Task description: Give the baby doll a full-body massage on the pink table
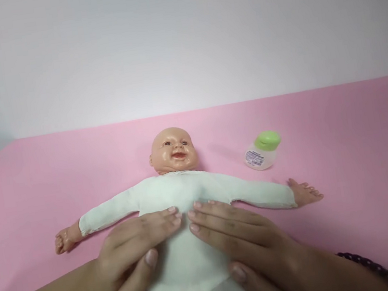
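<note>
A baby doll (196,257) with a white cloth body lies on its back, its arms stretched out to both sides and its head toward the wall. My left hand (137,251) rests on the left part of the doll's chest, fingers extended and thumb apart. Opposite it, my right hand (244,240) lies on the right part of the chest with straight fingers. Only a narrow gap separates the two sets of fingertips. Neither hand holds anything; both lie flat on the cloth.
A small clear bottle (261,155) with a green cap stands right of the doll's head, above its outstretched arm. Beneath everything is a pink table surface (354,141), which meets a pale wall (179,45) at the back. A dark dotted band (372,267) shows at the lower right.
</note>
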A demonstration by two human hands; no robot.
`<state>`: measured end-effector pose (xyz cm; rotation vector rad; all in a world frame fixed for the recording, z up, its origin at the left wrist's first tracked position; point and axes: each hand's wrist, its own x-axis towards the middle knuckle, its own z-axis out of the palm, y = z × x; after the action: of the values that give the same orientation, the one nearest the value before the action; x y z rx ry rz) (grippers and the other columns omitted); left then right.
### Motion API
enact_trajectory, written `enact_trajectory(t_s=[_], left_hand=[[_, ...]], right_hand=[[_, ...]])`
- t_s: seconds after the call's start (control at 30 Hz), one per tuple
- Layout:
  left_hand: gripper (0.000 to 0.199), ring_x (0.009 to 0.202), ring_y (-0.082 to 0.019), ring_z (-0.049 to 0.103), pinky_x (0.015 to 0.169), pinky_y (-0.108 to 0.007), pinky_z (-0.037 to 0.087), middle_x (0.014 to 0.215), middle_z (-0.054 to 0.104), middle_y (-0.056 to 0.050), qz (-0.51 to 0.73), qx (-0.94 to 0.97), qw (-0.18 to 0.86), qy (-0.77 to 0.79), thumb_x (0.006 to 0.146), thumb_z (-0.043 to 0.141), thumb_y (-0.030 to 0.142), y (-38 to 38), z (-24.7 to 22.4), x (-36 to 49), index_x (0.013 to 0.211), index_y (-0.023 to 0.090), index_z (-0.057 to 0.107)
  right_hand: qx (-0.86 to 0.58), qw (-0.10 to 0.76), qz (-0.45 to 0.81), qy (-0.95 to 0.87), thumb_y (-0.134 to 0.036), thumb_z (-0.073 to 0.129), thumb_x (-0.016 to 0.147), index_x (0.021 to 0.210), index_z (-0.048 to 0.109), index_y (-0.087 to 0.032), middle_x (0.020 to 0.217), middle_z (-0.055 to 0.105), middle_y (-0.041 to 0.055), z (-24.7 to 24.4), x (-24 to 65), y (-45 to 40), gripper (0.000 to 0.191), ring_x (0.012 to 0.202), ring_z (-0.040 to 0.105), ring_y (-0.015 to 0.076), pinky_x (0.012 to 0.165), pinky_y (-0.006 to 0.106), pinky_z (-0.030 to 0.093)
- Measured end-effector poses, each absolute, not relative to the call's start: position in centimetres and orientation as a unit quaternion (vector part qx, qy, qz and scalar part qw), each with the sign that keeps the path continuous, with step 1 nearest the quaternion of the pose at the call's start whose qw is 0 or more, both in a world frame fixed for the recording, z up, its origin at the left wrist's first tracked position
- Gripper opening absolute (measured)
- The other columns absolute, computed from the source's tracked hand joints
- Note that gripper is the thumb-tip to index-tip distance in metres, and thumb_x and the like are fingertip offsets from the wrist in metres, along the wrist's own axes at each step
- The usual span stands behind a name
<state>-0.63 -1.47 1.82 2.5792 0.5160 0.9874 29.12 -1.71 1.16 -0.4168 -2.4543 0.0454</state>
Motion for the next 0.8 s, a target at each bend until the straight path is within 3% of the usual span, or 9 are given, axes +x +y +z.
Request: enact_trajectory(t_s=[0.1,0.2,0.33,0.43,0.53,0.63,0.8], left_hand=[[0.054,0.152,-0.025,0.046,0.124,-0.038,0.043,0.15,0.062,-0.02,0.304,0.937,0.093,0.142,0.1,0.045,0.012,-1.2,0.9,-0.7,0.153,0.004,0.049],[0.056,0.155,-0.028,0.041,0.124,-0.044,0.043,0.153,0.058,-0.022,0.308,0.939,0.091,0.126,0.1,0.043,0.015,-1.1,-0.1,-0.4,0.155,0.002,0.046],[0.063,0.159,-0.028,0.032,0.132,-0.048,0.027,0.164,0.044,-0.02,0.278,0.944,0.086,0.157,0.101,0.041,0.019,-1.3,-0.5,-0.4,0.162,0.003,0.034],[0.066,0.163,-0.028,0.022,0.134,-0.049,0.016,0.171,0.033,-0.017,0.256,0.941,0.096,0.202,0.105,0.038,0.031,-1.5,-0.5,-0.3,0.166,0.006,0.028],[0.07,0.165,-0.03,0.014,0.134,-0.05,0.012,0.174,0.026,-0.017,0.247,0.931,0.099,0.25,0.107,0.036,0.041,-1.7,-0.3,-0.1,0.167,0.006,0.025],[0.069,0.164,-0.029,0.019,0.134,-0.048,0.018,0.173,0.028,-0.019,0.249,0.927,0.084,0.267,0.106,0.04,0.034,-1.8,-0.2,0.0,0.166,0.003,0.025],[0.057,0.152,-0.027,0.047,0.126,-0.044,0.041,0.151,0.06,-0.022,0.327,0.917,0.026,0.226,0.094,0.051,0.01,-1.9,0.1,0.0,0.151,0.002,0.051]], right_hand=[[-0.15,0.276,0.053,-0.948,-0.024,0.042,0.106,0.149,0.05,-0.004,0.156,0.057,0.0138,0.4,29.2,-1.6,0.048,0.158,0.033,0.0156,0.13,0.034,0.031],[-0.154,0.242,0.088,-0.954,-0.028,0.043,0.107,0.159,0.039,-0.007,0.165,0.046,0.012,-0.2,29.6,-1.5,0.056,0.161,0.024,0.0151,0.132,0.036,0.022],[-0.171,0.218,0.122,-0.953,-0.034,0.041,0.109,0.169,0.017,-0.012,0.173,0.028,0.0108,-0.3,30.0,-1.6,0.068,0.163,0.016,0.0173,0.132,0.043,0.016],[-0.203,0.214,0.125,-0.947,-0.038,0.04,0.109,0.17,0.009,-0.014,0.175,0.02,0.011,-0.5,30.0,-1.9,0.072,0.163,0.014,0.021,0.13,0.048,0.02],[-0.232,0.235,0.093,-0.939,-0.041,0.042,0.107,0.169,0.016,-0.01,0.174,0.022,0.0159,-0.8,29.9,-2.0,0.073,0.163,0.017,0.0269,0.127,0.051,0.03],[-0.242,0.287,0.042,-0.926,-0.033,0.046,0.104,0.16,0.034,-0.001,0.165,0.041,0.0229,-0.9,29.7,-2.2,0.066,0.159,0.031,0.0288,0.125,0.05,0.037],[-0.235,0.371,-0.022,-0.898,-0.008,0.057,0.093,0.134,0.061,-0.003,0.134,0.072,0.0207,-0.4,29.7,-2.4,0.042,0.141,0.059,0.0218,0.12,0.035,0.049]])
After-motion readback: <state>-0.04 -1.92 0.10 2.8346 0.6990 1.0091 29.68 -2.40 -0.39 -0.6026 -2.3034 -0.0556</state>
